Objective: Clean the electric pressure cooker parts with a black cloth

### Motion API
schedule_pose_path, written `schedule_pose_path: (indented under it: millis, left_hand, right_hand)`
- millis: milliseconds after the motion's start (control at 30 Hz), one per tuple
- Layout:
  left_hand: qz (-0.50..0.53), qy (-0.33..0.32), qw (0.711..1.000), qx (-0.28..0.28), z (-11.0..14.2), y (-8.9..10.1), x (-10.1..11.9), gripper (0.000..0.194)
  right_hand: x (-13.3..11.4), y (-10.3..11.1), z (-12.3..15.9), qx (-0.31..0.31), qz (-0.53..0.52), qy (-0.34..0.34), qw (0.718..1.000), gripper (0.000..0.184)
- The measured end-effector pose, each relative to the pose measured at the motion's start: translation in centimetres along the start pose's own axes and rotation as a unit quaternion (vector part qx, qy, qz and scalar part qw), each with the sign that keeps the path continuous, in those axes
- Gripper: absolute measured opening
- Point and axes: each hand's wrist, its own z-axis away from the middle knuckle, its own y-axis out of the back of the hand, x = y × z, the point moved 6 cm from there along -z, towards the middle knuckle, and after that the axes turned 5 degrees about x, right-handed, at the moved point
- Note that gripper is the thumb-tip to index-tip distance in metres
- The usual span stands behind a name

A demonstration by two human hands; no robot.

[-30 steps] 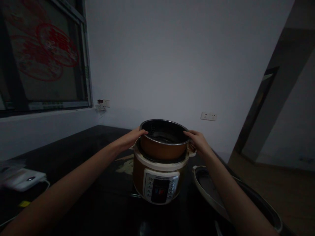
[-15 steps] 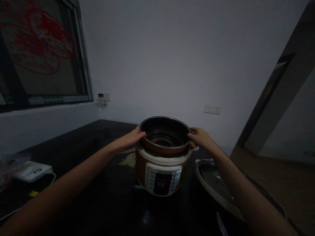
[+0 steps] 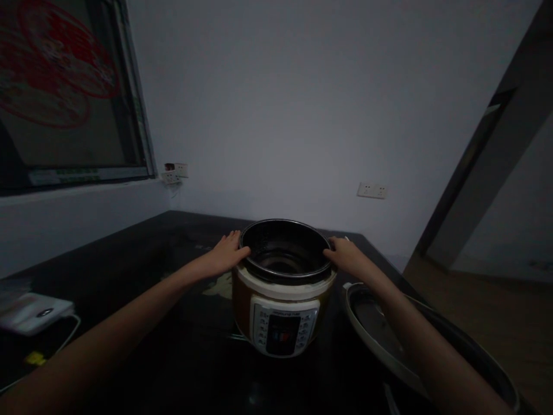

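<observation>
In front of me a brown-and-white electric pressure cooker (image 3: 280, 323) stands upright, its lit control panel facing me. The black inner pot (image 3: 283, 245) sits mostly inside it, with the rim still above the cooker's white collar. My left hand (image 3: 228, 253) grips the left side of that rim, thumb over the edge and fingers outside. On the opposite side my right hand (image 3: 345, 253) holds the rim the same way; its outer fingers are partly hidden. To the right, below my right forearm, lies the round lid (image 3: 375, 323), partly covered by the arm.
The dark table (image 3: 185, 357) reaches to the wall. At left is a white device (image 3: 37, 314) with a cable and a small yellow item (image 3: 35, 358). A pale patch (image 3: 219, 286) lies beside the cooker. Wall sockets (image 3: 372, 190) are behind, and a thin utensil (image 3: 391, 397) lies near the lid.
Both hands have come down with the inner pot, which sits deeper in the cooker now. Its brown outer side, visible before, has sunk out of sight. The view has shifted slightly.
</observation>
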Motion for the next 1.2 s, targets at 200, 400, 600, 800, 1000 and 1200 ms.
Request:
schedule_pose_path:
  millis: [200,400,600,800,1000,1200]
  left_hand:
    - [-0.011,0.046,0.999,0.016,0.2,-0.3,0.0,0.082]
    - [0.081,-0.009,0.995,0.057,0.5,0.0,0.1,0.082]
    - [0.103,-0.054,0.984,0.131,2.0,2.4,2.4,0.068]
    - [0.057,-0.298,0.924,0.234,8.4,5.3,13.1,0.039]
    - [0.07,-0.591,0.8,0.07,15.2,-2.0,22.9,0.036]
    - [0.052,-0.53,0.846,-0.03,12.8,-12.0,27.8,0.049]
  right_hand:
    - [-0.3,-0.5,0.4,0.014,-0.008,0.041,0.999,0.048]
    - [-0.4,-0.2,1.1,0.034,-0.065,0.075,0.994,0.042]
    - [0.8,3.4,6.3,0.041,-0.204,0.111,0.972,0.044]
    - [4.0,8.9,15.9,0.075,-0.302,0.036,0.95,0.035]
    - [11.2,5.9,25.8,0.087,-0.374,-0.112,0.917,0.035]
    - [16.7,-1.2,33.2,0.178,-0.472,-0.324,0.8,0.041]
